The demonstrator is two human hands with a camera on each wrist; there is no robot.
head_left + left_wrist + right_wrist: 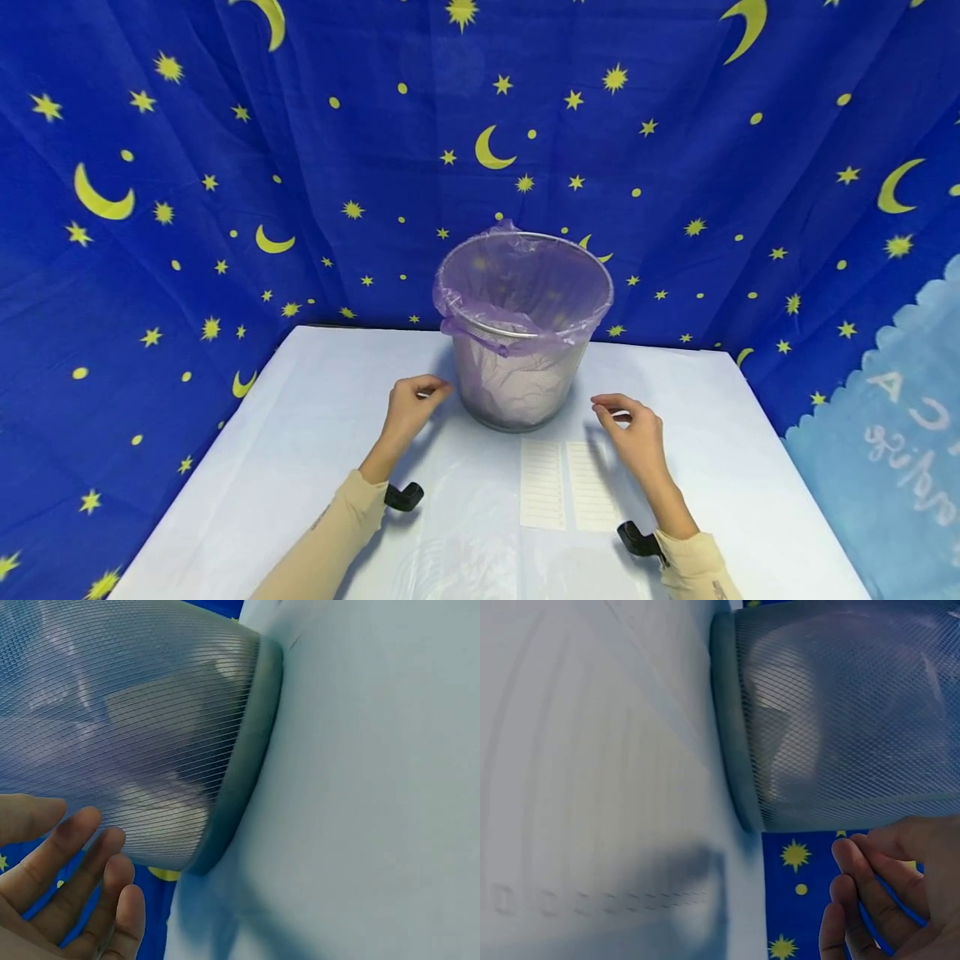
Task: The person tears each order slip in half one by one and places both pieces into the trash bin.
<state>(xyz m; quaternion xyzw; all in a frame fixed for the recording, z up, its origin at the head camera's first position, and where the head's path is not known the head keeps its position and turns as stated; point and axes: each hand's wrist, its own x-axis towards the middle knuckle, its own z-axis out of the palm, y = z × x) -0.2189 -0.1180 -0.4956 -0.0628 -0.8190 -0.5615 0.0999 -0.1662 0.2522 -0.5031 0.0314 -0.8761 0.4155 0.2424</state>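
Observation:
A round wire-mesh waste bin [517, 379] stands upright towards the back of the table. A thin purple bag [525, 283] lines it and is folded out over the metal rim, hanging loosely on the outside. Left of the bin my left hand [412, 408] hovers with relaxed, slightly bent fingers; the left wrist view shows its fingertips [112, 838] beside the mesh wall. On the other side my right hand [632, 429] is held above the table with loosely bent fingers, also holding nothing. Through the mesh in the left wrist view, the crumpled bag [150, 817] shows inside.
Two pale printed sheets [542, 485] lie on the white tabletop [315, 417] in front of the bin, one partly under the right arm. A blue moon-and-star cloth [375, 167] hangs behind and at the sides. Light-blue lettered cloth [892, 450] hangs at right.

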